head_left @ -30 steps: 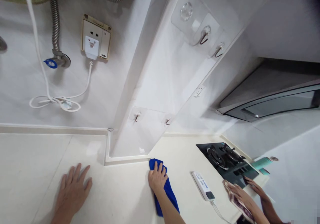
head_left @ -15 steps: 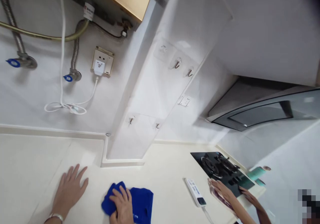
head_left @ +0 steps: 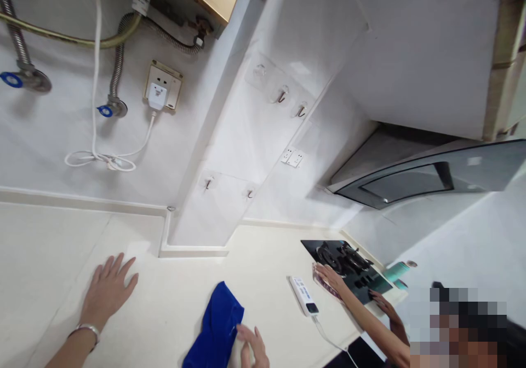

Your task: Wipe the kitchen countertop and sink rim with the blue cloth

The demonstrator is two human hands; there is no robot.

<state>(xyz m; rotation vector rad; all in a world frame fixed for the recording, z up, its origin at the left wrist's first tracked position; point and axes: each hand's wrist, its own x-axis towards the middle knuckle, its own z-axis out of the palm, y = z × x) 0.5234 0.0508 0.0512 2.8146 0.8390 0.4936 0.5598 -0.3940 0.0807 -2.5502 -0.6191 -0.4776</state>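
Note:
My left hand (head_left: 107, 291) lies flat, palm down, fingers spread, on the cream countertop (head_left: 49, 247), with a silver bracelet at the wrist. My right hand (head_left: 251, 347) is low in the view, fingers loosely apart, touching the right edge of a blue cloth (head_left: 217, 327). That cloth lies crumpled on the counter, stretching toward the bottom edge of the view.
A white wall column (head_left: 230, 154) with hooks juts onto the counter. A white power strip (head_left: 303, 295) lies beside a black gas hob (head_left: 345, 264), where another person's hands (head_left: 329, 276) hold a patterned cloth. A range hood (head_left: 427, 176) hangs above; socket, cables and pipes cross the left wall.
The blue cloth went from the column's base leftward and then toward me. My right hand slid from on top of it to its right edge. The other person's hand moved onto the hob's near side.

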